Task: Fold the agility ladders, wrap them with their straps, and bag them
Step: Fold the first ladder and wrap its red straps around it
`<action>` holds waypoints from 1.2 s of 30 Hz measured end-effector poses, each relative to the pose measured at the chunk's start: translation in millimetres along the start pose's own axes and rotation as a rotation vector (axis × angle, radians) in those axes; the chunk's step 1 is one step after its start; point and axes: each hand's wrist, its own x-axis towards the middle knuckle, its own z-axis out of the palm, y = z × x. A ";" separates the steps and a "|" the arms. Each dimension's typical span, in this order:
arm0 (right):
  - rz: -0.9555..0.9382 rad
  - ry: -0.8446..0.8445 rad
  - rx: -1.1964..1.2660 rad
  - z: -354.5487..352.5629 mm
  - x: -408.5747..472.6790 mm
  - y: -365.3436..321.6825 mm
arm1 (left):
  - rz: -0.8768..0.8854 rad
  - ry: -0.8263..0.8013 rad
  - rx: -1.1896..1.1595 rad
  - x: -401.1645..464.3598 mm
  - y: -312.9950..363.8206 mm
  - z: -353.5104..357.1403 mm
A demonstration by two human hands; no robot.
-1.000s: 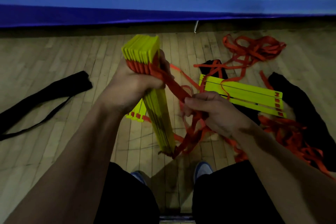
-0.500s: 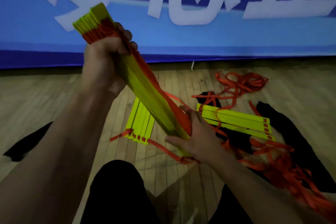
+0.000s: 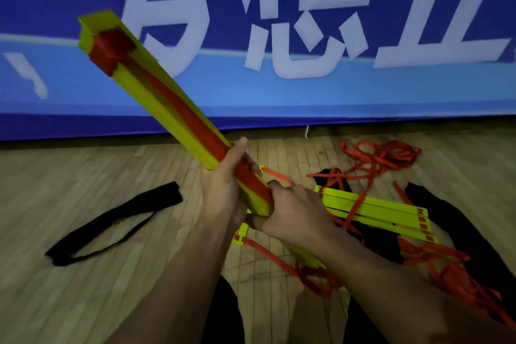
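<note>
A folded stack of yellow ladder rungs (image 3: 156, 92) slants up to the upper left, with an orange strap (image 3: 184, 112) running along its length and around its far end. My left hand (image 3: 220, 190) grips the stack near its lower end. My right hand (image 3: 293, 215) holds the stack's bottom end, fingers curled round it and the strap. A loose orange loop (image 3: 318, 279) hangs below my right wrist. A second ladder's yellow rungs (image 3: 374, 212) lie on the floor at the right, tangled in orange straps (image 3: 379, 156).
A black carry bag (image 3: 117, 218) with a strap lies on the wooden floor at the left. More black fabric (image 3: 463, 220) lies under the second ladder at the right. A blue banner wall (image 3: 279, 92) stands behind. A few yellow rungs (image 3: 241, 234) lie under my hands.
My left hand slid from the stack's top end down to its lower end beside my right hand. The stack tilted further up-left, and the view rose toward the banner.
</note>
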 end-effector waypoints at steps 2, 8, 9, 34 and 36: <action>-0.006 -0.017 -0.022 1.7 -7.2 5.9 | -0.023 0.068 -0.056 10.3 19.4 0.5; -0.084 0.005 -0.157 -10.7 -10.9 13.1 | -0.019 0.212 -0.203 15.6 56.3 -11.1; -0.091 0.010 -0.157 -13.1 -11.0 11.1 | -0.011 0.191 -0.208 13.8 54.2 -11.8; 0.017 -0.039 0.553 -15.9 -29.1 29.7 | -0.181 0.554 -0.361 32.5 10.4 -40.5; 0.036 -0.041 0.542 -15.6 -28.7 30.4 | -0.160 0.695 -0.148 45.0 10.4 -68.2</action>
